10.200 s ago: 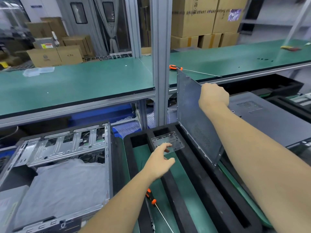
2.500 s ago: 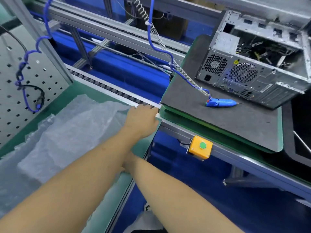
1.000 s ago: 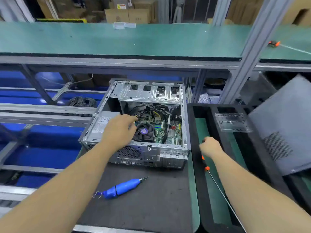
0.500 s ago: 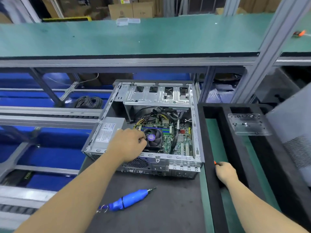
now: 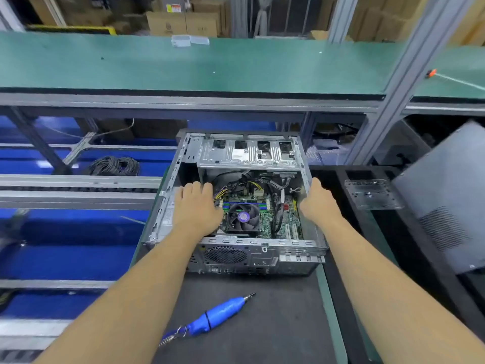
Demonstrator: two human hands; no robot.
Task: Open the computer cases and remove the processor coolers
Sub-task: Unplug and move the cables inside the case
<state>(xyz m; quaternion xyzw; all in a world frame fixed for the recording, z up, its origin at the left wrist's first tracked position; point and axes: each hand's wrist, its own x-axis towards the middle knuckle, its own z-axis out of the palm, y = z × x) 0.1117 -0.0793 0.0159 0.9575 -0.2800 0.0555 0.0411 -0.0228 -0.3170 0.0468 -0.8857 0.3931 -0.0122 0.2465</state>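
Bench (image 5: 275, 324): dark mat under the case, bare mat in front of it, green strip along its right edge.
Computer case (image 5: 236, 256): open on top, lying flat mid-bench, its back panel toward the person.
Side panel (image 5: 446, 200): grey, off to the right, tilted.
Left hand (image 5: 195, 208): fingers straight, resting flat inside the case by its left wall.
Right hand (image 5: 319, 202): wrapped over the case's right edge.
Processor cooler (image 5: 242, 218): fan on the board between both hands, just beside the left.
Electric screwdriver (image 5: 219, 315): blue, lying before the case.
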